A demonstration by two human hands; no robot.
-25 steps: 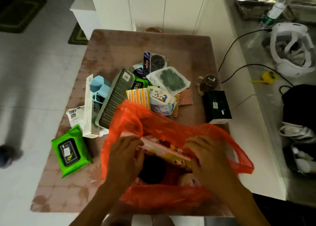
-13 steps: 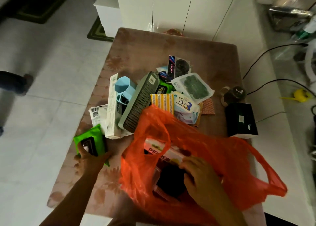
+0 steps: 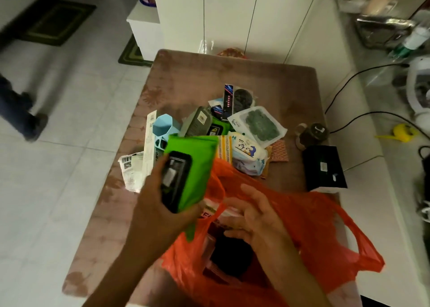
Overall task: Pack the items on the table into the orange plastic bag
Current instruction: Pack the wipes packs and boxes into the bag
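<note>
My left hand [image 3: 155,208] grips a green wipes pack [image 3: 197,167] with a black lid, lifted off the table and held over the left rim of the orange plastic bag [image 3: 314,232]. My right hand [image 3: 253,216] hovers at the bag's mouth with fingers spread, touching the items inside. The bag holds a black object [image 3: 230,255] and a printed packet. Behind the bag lies a pile: a baby wipes pack [image 3: 249,153], a yellow striped box [image 3: 224,147], a grey perforated basket [image 3: 197,120], a blue cup set [image 3: 161,126] and a clear pouch of green pads [image 3: 258,123].
A black box [image 3: 324,168] and a small dark jar [image 3: 314,132] stand at the table's right edge. The brown table [image 3: 232,74] ends against white cabinets. Cables, a yellow tape measure [image 3: 403,132] and a white appliance lie on the counter at right. A person's legs [image 3: 18,111] stand on the floor at left.
My left hand left the bag, took hold of the green wipes pack at the table's left and lifted it toward the bag. My right hand stayed at the bag's mouth.
</note>
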